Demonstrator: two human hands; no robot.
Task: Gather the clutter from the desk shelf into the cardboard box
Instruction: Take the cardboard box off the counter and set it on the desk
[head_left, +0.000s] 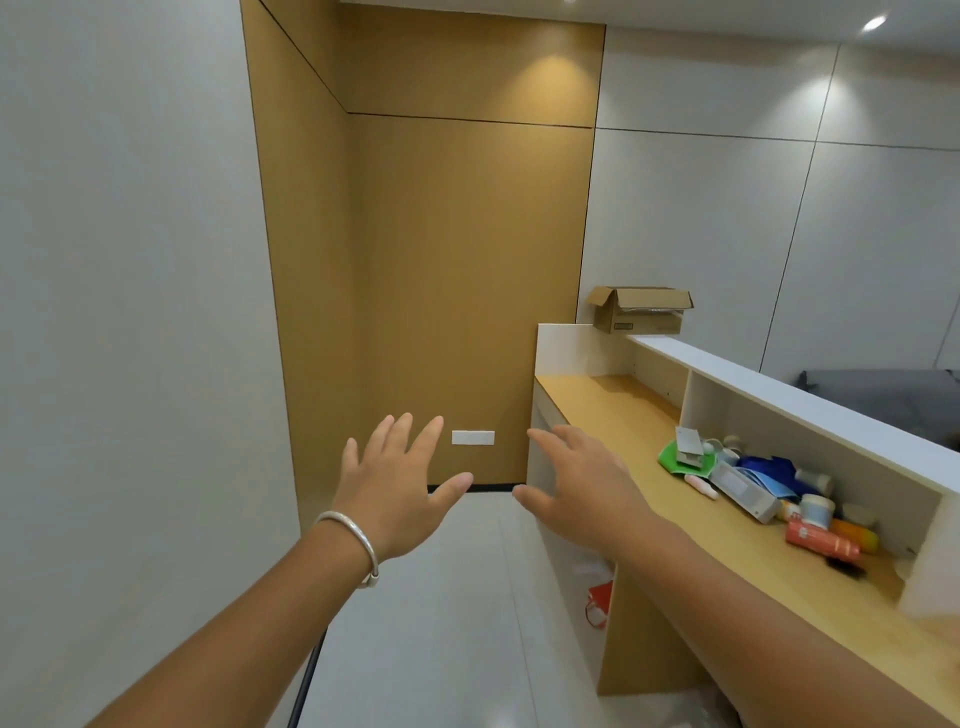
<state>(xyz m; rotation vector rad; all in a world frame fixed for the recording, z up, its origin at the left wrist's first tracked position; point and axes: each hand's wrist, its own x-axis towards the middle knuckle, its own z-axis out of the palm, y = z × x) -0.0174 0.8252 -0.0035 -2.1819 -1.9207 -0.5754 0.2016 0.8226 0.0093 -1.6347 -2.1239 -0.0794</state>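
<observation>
An open cardboard box (644, 310) stands on the white top of the desk shelf (810, 400) at its far end. A pile of clutter (763, 480) lies in the shelf's right compartment: a green item (670, 457), a blue bag (769, 467), a grey flat box (740, 491), a white jar (816, 509), an orange tube (821, 540). My left hand (400, 483) and my right hand (576, 483) are stretched out in the air, fingers spread, holding nothing, left of the desk.
The wooden desk surface (623, 410) runs from the far wall toward me on the right. A red bag (600, 603) sits in an open compartment under the desk. A wood-panelled wall with a white socket plate (472, 437) is ahead; a white wall is at left.
</observation>
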